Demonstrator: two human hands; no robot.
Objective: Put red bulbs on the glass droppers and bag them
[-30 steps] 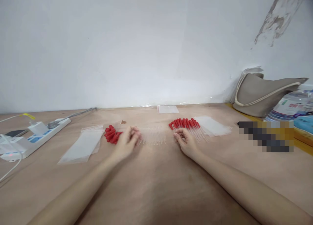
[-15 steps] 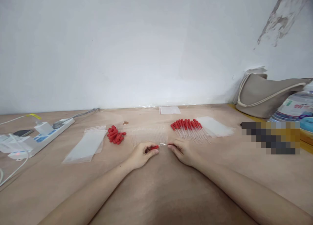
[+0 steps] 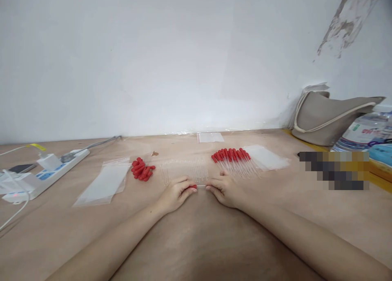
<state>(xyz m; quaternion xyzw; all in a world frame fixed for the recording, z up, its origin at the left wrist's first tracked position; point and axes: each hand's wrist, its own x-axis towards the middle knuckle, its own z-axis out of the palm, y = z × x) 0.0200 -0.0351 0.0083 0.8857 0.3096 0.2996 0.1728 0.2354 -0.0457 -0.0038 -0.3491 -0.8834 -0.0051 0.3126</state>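
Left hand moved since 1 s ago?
Yes. The left hand has pulled toward the person and rightward, off the pile of red bulbs it touched, and now pinches one red bulb against the clear tube in the right hand.

Bright even light, soft shadows, wide-angle edge stretch, slight blur, pixelated patch right

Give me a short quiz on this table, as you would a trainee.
1. True or false: the left hand pinches a red bulb.
2. Where does the row of red-capped droppers lie? A) stacked in a jar B) just beyond the right hand C) hanging from a hook
3. What does the right hand hold up to the red bulb?
Key: 1 true; 2 B; 3 a thin clear tube.
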